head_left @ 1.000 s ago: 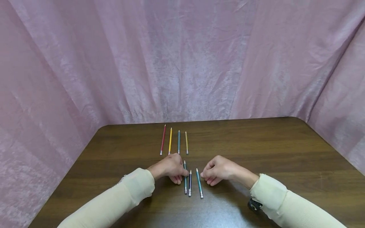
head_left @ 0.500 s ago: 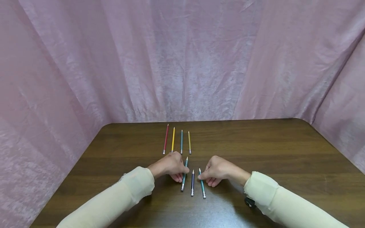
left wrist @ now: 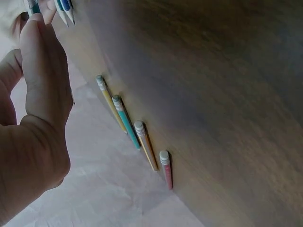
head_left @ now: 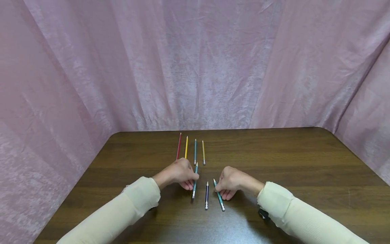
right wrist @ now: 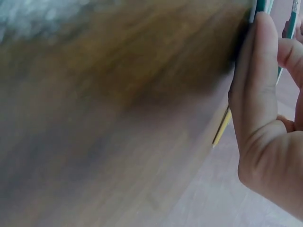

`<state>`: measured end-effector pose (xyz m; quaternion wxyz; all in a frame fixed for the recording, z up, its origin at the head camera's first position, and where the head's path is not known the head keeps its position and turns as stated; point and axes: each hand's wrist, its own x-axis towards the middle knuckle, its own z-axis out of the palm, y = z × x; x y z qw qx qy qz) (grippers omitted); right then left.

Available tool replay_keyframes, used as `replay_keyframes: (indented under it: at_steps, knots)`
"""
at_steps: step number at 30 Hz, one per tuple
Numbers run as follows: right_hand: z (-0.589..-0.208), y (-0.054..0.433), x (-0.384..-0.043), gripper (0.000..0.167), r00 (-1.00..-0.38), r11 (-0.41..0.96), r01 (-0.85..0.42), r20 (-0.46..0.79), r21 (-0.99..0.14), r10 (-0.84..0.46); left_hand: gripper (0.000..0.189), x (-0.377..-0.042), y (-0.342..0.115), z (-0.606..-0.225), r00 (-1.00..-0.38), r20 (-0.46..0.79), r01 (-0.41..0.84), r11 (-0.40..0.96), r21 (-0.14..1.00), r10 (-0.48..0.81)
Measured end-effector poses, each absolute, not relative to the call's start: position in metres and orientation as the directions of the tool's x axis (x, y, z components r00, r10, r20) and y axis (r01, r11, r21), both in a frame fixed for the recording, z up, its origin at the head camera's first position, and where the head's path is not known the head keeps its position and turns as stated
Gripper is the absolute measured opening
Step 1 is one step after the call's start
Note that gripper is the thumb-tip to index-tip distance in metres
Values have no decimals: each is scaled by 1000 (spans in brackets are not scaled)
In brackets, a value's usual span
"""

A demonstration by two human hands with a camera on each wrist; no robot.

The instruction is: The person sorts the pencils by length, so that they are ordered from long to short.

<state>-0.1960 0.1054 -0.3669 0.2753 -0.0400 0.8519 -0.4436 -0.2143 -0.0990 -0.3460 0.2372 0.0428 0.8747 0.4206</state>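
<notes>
In the head view my left hand [head_left: 182,173] pinches a teal pencil [head_left: 194,191], tip pointing away and leaning slightly right, eraser end toward me. My right hand [head_left: 231,183] pinches a green pencil [head_left: 221,202] by its upper part; it slants with its tip to the left. Between the hands a dark blue pencil [head_left: 207,196] lies on the table. In the left wrist view my left fingers [left wrist: 40,56] meet the teal pencil's end at the top edge. The right wrist view has my right fingertip [right wrist: 266,26] against the green pencil [right wrist: 261,5].
Farther back lies a row of pencils: red [head_left: 178,145], yellow [head_left: 186,147], blue [head_left: 195,150] and dull yellow [head_left: 203,152]. My left hand partly covers the near ends of the red and yellow ones. The brown wooden table [head_left: 289,152] ends at a pink curtain [head_left: 225,67].
My left hand has carried the teal pencil away from the dark blue one, forward and slightly left. My right hand has closed on the green pencil and turned it to a steeper slant.
</notes>
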Motion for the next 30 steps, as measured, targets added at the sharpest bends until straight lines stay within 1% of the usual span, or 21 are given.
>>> replay_keyframes:
  at_steps: [8, 15, 21, 27, 30]
  knots:
    - [-363, 113, -198, 8, -829, 578, 147, -419, -802, -370, 16, -216, -101, -344, -890, -344, -106, 600, 793, 298]
    - [-352, 120, -202, 8, -823, 533, 121, -385, -837, -418, 15, -219, -97, -338, -902, -315, -93, 578, 811, 296]
    - [-341, 129, -205, 13, -834, 476, 91, -327, -875, -443, 15, -224, -92, -333, -904, -300, -88, 554, 828, 305]
    - [-330, 141, -208, 20, -838, 454, 57, -290, -889, -462, 12, -230, -84, -327, -905, -292, -89, 531, 843, 311]
    - [-326, 146, -208, 21, -835, 444, 51, -282, -895, -472, 9, -234, -79, -324, -908, -287, -95, 519, 850, 304]
